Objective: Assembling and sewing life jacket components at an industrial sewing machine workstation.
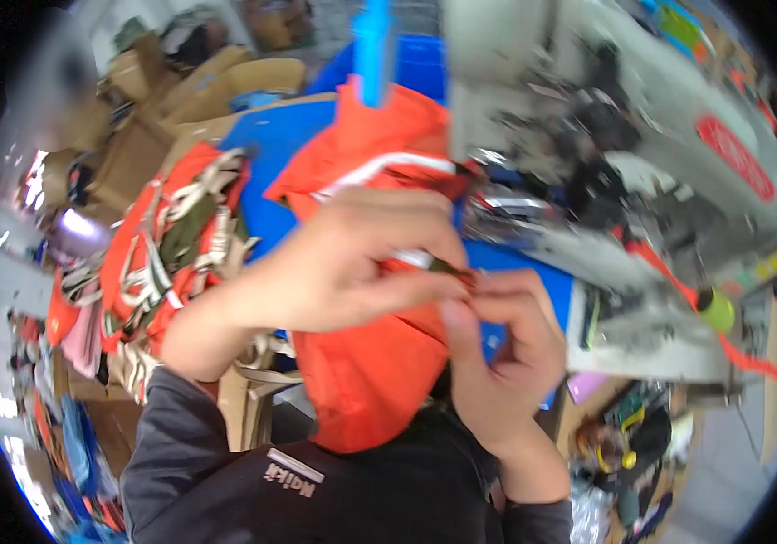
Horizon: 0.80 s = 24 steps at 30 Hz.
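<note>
Orange fabric (361,381) with a white strip (384,168) hangs across the middle, over the blue work surface (275,195). My left hand (352,258) is closed on its upper middle, where a short white and dark olive edge (429,263) shows between the fingers. My right hand (502,358) pinches the same piece at its right edge, fingertips close to those of my left hand; the exact part held is partly hidden. The sewing machine (679,136) stands just beyond, to the right.
A pile of orange, olive and cream strapped pieces (166,245) lies left. Behind are cardboard boxes (134,136), a blue bin (411,59) and a light blue upright object (373,59). A spool (718,311) with orange strap sits right, above assorted items (624,435).
</note>
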Motion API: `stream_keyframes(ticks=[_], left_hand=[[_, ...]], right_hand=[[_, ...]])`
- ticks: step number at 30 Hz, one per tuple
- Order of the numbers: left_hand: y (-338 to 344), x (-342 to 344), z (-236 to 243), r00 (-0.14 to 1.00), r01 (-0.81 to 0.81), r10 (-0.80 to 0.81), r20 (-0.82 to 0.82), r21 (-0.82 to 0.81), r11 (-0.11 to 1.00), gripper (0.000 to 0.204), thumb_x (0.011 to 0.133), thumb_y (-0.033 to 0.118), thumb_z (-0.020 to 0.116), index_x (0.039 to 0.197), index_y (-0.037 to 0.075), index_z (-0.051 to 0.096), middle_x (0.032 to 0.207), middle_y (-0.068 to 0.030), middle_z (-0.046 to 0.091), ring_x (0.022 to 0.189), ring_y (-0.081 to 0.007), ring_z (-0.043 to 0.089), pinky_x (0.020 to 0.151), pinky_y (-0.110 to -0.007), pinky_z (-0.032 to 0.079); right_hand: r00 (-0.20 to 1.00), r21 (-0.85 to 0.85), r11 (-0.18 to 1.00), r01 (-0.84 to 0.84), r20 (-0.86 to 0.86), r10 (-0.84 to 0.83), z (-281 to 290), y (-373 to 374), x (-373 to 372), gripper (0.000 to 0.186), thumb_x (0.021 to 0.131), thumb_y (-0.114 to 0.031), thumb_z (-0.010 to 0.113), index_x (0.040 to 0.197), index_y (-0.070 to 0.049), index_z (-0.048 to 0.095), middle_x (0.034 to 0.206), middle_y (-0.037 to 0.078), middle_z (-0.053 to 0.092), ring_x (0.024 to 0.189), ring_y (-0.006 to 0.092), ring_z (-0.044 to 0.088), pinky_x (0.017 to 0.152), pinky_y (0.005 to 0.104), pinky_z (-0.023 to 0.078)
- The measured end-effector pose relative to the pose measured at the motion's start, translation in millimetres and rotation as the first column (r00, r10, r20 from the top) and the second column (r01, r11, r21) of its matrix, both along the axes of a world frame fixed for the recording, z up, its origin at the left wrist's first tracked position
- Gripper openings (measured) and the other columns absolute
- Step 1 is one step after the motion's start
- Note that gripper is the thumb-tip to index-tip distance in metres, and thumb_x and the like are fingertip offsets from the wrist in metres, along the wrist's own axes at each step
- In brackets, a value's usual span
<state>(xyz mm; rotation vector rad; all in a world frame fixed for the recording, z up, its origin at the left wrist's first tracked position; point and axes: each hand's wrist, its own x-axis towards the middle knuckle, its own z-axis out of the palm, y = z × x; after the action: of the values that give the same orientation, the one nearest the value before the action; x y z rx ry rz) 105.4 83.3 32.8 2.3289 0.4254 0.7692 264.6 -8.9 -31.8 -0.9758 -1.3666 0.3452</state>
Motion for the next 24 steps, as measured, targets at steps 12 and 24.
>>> stream_keyframes(ticks=[12, 24], left_hand=[[-4, -11, 2, 0.996, 0.081, -0.083, 0.041, 0.038, 0.996, 0.02, 0.079, 0.007, 0.077, 0.093, 0.001, 0.066, 0.085, -0.0096, 0.062, 0.077, -0.0246, 0.062, 0.066, -0.032, 0.047], [-7, -13, 5, 0.997, 0.064, -0.065, 0.046, 0.021, 0.998, 0.017, 0.078, 0.004, 0.076, 0.09, 0.001, 0.065, 0.081, -0.0093, 0.061, 0.073, -0.0253, 0.061, 0.062, -0.033, 0.046]], right_hand=[[1.0, -0.055, 0.998, -0.013, -0.011, 0.013, 5, -13, -6, 0.014, 0.08, 0.0, 0.076, 0.081, 0.0, 0.062, 0.091, 0.013, 0.063, 0.075, 0.0204, 0.062, 0.064, 0.0266, 0.047], [0.999, -0.04, 0.999, -0.031, -0.026, 0.03, 7, -14, -9, 0.015, 0.08, 0.003, 0.075, 0.081, 0.001, 0.061, 0.088, 0.014, 0.063, 0.075, 0.0179, 0.062, 0.066, 0.0245, 0.047]])
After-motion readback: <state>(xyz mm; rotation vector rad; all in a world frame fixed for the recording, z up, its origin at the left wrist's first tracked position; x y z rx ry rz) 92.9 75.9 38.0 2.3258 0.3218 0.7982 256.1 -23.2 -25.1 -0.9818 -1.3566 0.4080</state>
